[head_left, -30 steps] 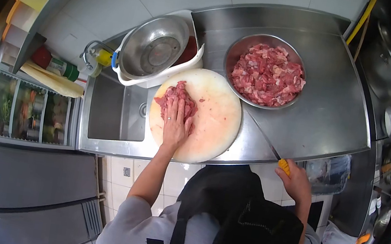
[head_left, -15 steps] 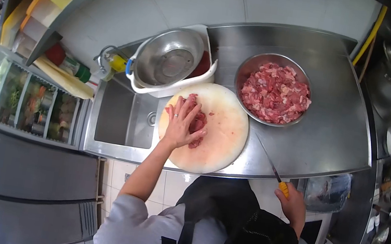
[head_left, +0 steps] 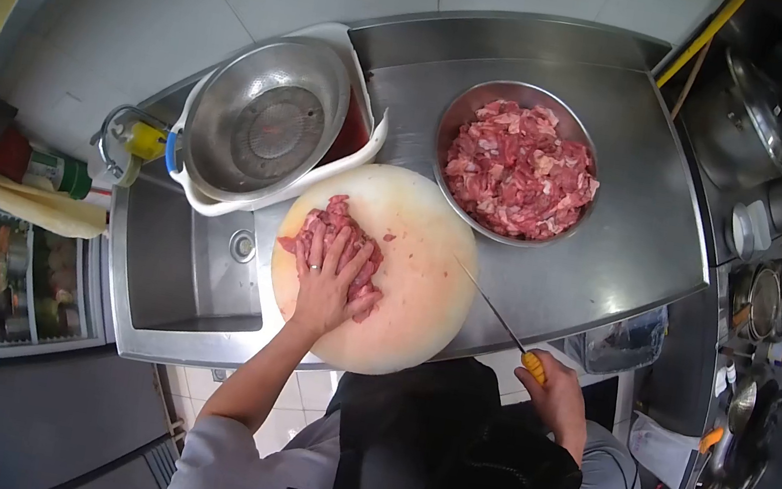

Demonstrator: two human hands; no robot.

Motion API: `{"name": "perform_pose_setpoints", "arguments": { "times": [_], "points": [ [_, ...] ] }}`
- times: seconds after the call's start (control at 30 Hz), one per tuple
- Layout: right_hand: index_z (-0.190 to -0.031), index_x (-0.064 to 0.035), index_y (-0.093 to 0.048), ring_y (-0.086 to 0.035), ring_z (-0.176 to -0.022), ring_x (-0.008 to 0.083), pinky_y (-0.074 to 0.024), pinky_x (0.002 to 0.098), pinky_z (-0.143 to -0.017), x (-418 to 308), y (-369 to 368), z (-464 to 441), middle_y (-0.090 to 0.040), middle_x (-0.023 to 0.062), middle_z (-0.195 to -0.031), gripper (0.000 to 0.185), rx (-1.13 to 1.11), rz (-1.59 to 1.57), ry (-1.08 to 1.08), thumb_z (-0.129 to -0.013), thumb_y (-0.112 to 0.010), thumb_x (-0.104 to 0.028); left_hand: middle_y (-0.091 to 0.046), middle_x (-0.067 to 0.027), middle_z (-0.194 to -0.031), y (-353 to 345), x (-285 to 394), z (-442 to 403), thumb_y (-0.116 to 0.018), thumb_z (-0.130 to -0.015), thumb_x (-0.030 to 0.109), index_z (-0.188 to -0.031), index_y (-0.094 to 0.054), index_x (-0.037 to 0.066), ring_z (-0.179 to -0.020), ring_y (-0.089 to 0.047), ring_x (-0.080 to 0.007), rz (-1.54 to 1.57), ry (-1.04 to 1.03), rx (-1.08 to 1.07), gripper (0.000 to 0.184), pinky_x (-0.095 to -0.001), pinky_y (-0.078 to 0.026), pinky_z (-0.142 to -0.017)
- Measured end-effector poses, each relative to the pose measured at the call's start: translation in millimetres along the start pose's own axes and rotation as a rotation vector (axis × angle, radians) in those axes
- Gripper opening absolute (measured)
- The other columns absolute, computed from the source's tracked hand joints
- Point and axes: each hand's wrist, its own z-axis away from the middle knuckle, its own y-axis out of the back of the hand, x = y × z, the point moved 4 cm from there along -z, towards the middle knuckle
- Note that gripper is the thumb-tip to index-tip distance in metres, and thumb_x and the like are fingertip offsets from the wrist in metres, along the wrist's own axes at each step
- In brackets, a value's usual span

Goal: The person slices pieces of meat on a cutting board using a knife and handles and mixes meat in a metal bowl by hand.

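Note:
A pile of raw red meat [head_left: 339, 218] lies on the left part of a round, pale cutting board [head_left: 415, 284]. My left hand [head_left: 329, 286], with a ring on one finger, rests on top of this meat with its fingers apart, covering part of it. My right hand [head_left: 555, 391] is closed around the yellow handle of a knife [head_left: 501, 320]. The blade points up and left, its tip over the right edge of the board. A few small meat scraps [head_left: 389, 237] lie on the board near the pile.
Behind the board's right side stands a steel bowl [head_left: 450, 117] heaped with cut meat. A steel basin [head_left: 219, 108] sits tilted in a white tub [head_left: 364, 154] at the back left. The sink [head_left: 196, 266] is left of the board. Pots [head_left: 731, 134] stand at the far right.
My right hand has brought the knife up and left, so its tip now reaches over the board. My left hand's fingers are less spread on the meat. The view has shifted and tilted.

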Motion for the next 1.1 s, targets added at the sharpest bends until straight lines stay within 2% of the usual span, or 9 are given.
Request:
{"name": "perform_pose_setpoints", "arguments": {
  "times": [0.17, 0.27, 0.5, 0.6, 0.67, 0.77, 0.93, 1.07, 1.1],
  "points": [
    [-0.119, -0.0052, -0.071, -0.074, -0.095, 0.0451, -0.0591, 0.0478, -0.082, -7.9, -3.3, 8.9, -0.077, 0.0202, -0.102, 0.034, 0.108, -0.039, -0.045, -0.095, -0.081, -0.027, -0.039, -0.0175, -0.167, 30.1, 5.7, -19.4, -0.079, -0.089, 0.048, -0.154, -0.061, 0.024, -0.161, -0.021, -0.0495, 0.099, -0.017, -0.038, 0.072, -0.0742, -0.012, -0.126],
    [-0.119, -0.0031, -0.070, -0.074, -0.090, 0.0447, -0.0592, 0.0458, -0.080, 0.2, -7.1, 19.0, -0.076, 0.0214, -0.098, 0.036, 0.154, -0.077, -0.112, -0.097, -0.081, -0.029, -0.057, -0.0209, -0.147, 58.3, 17.6, -72.7, -0.080, -0.090, 0.013, -0.128, -0.072, 0.005, -0.141, -0.052, -0.0479, 0.276, -0.180, 0.182, 0.040, -0.0596, -0.044, -0.114],
    [-0.107, 0.0014, -0.064, -0.069, -0.071, 0.0407, -0.0531, 0.0437, -0.068, 30.1, -19.6, 21.9, -0.068, 0.0227, -0.079, 0.039, 0.283, -0.183, -0.203, -0.103, -0.076, -0.036, -0.066, -0.0242, -0.138, -3.0, 65.3, -273.4, -0.081, -0.094, 0.016, -0.136, -0.063, 0.001, -0.129, -0.064, -0.0405, 0.822, -0.120, -0.002, 0.048, -0.0473, -0.051, -0.109],
    [-0.102, 0.0010, -0.061, -0.065, -0.065, 0.0358, -0.0501, 0.0452, -0.064, 53.3, -22.7, 17.0, -0.062, 0.0209, -0.073, 0.039, 0.377, -0.285, -0.276, -0.104, -0.073, -0.035, -0.057, -0.0280, -0.152, -74.8, 69.5, -347.8, -0.090, -0.085, 0.030, -0.156, -0.047, 0.005, -0.140, -0.057, -0.0415, 0.805, -0.073, -0.109, 0.087, -0.0490, -0.046, -0.117],
    [-0.103, 0.0005, -0.061, -0.065, -0.062, 0.0252, -0.0503, 0.0409, -0.061, 70.4, -23.2, 11.7, -0.060, 0.0145, -0.068, 0.038, 0.484, -0.313, -0.260, -0.105, -0.072, -0.036, -0.028, -0.0315, -0.171, -108.1, 77.7, -368.3, -0.098, -0.068, 0.048, -0.172, -0.017, 0.015, -0.156, -0.036, -0.0459, 0.638, 0.033, -0.380, 0.136, -0.0498, -0.035, -0.128],
    [-0.106, -0.0008, -0.062, -0.064, -0.062, 0.0166, -0.0497, 0.0346, -0.057, 92.7, -22.9, -17.4, -0.058, 0.0067, -0.067, 0.037, 0.463, -0.612, -0.366, -0.106, -0.071, -0.037, -0.014, -0.0303, -0.177, -127.7, 93.0, -371.4, -0.101, -0.053, 0.058, -0.175, -0.004, 0.023, -0.162, -0.022, -0.0473, 0.382, 0.213, -0.626, 0.160, -0.0511, -0.028, -0.132],
    [-0.115, -0.0068, -0.060, -0.066, -0.081, 0.0134, -0.0619, 0.0326, -0.067, 96.1, -10.7, -140.6, -0.063, 0.0006, -0.101, 0.031, 0.468, -1.069, -0.231, -0.105, -0.075, -0.033, -0.065, -0.0230, -0.147, -158.2, 72.3, -368.9, -0.091, -0.069, 0.037, -0.171, -0.026, 0.019, -0.132, -0.067, -0.0381, 0.536, 0.194, -0.338, 0.122, -0.0443, -0.052, -0.114],
    [-0.115, -0.0104, -0.058, -0.066, -0.090, 0.0137, -0.0657, 0.0366, -0.071, 76.8, -13.1, -201.5, -0.061, -0.0001, -0.105, 0.029, 0.378, -1.195, -0.134, -0.103, -0.077, -0.029, -0.075, -0.0246, -0.124, -173.3, 75.1, -356.0, -0.088, -0.075, 0.029, -0.149, -0.060, 0.011, -0.115, -0.074, -0.0387, 1.043, 0.273, -0.425, 0.081, -0.0457, -0.059, -0.101],
    [-0.113, -0.0113, -0.058, -0.066, -0.090, 0.0132, -0.0661, 0.0370, -0.072, 77.9, -13.0, -205.5, -0.061, -0.0006, -0.104, 0.028, 0.382, -1.153, -0.152, -0.102, -0.078, -0.027, -0.076, -0.0250, -0.120, -153.0, 91.2, -348.4, -0.085, -0.077, 0.027, -0.146, -0.061, 0.009, -0.113, -0.074, -0.0383, 0.820, 0.118, -0.279, 0.075, -0.0463, -0.060, -0.099]
  ]
}}
